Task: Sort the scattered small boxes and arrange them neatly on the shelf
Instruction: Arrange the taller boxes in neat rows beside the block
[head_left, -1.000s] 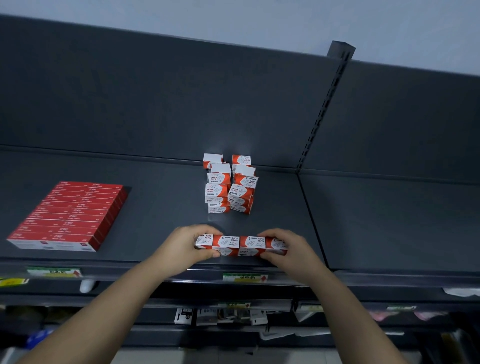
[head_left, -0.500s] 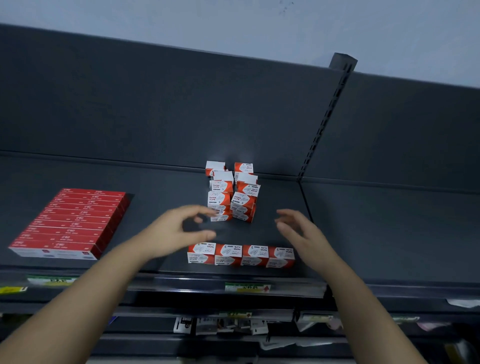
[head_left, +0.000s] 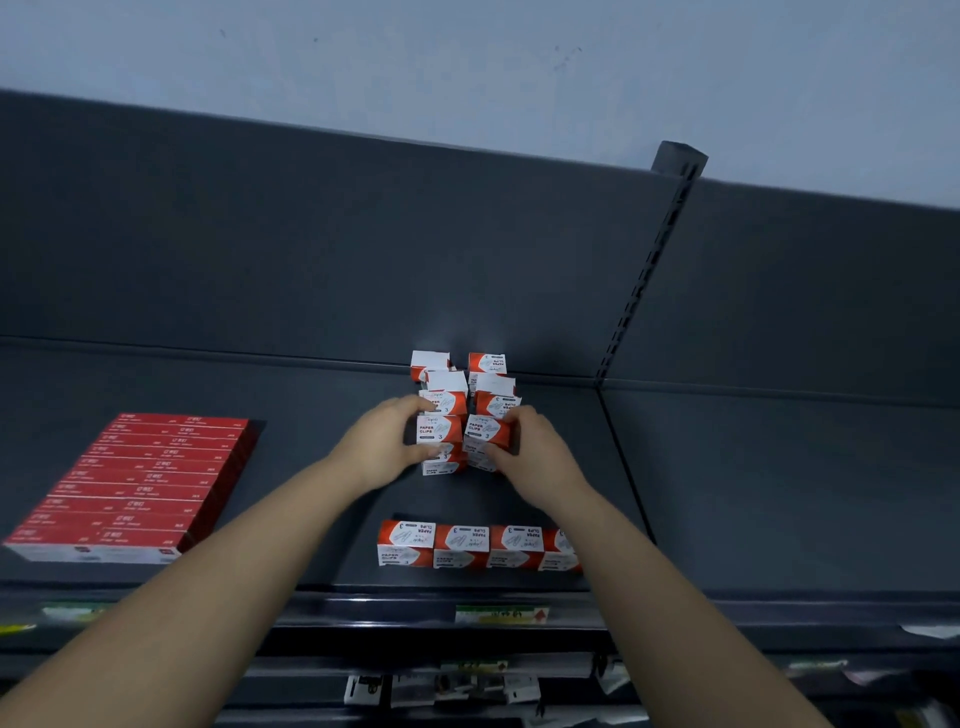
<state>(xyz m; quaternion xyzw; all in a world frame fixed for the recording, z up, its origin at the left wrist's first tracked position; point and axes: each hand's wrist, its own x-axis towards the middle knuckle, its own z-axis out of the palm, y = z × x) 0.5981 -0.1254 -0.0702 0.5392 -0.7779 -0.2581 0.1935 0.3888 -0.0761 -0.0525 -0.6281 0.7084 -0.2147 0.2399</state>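
**A:** What does the head view show, and where are the hands?

**B:** Both are off the front row (head_left: 478, 545) now. Those four paper-clip boxes stand side by side near the shelf (head_left: 779, 493) lip at 6 o'clock, touching one another, with nobody holding them. A second ago I am clasping that row at both ends. Half a second ago my hands are spread and in the air above it.

**A:** And at this moment?

**B:** My left hand (head_left: 384, 447) is curled round the left-column box (head_left: 439, 428), with the fingers over its far side. My right hand (head_left: 535, 457) is curled round the right-column box (head_left: 488, 431) in the same way. Both boxes belong to the loose pile (head_left: 462, 395), which sits at 12 o'clock from the row, close to the back panel.

**A:** Are the boxes lifted?

**B:** I can't tell. They look as if they're still resting on the boxes beneath.

**A:** What does that mean for the job?

**B:** I'd say one row is finished and I'm starting the next batch. The pile is crooked, in two uneven columns, so most of the sorting is still to do.

**A:** Anything else nearby?

**B:** Flat red packs (head_left: 140, 483) lie at 9 o'clock, well apart from the boxes.
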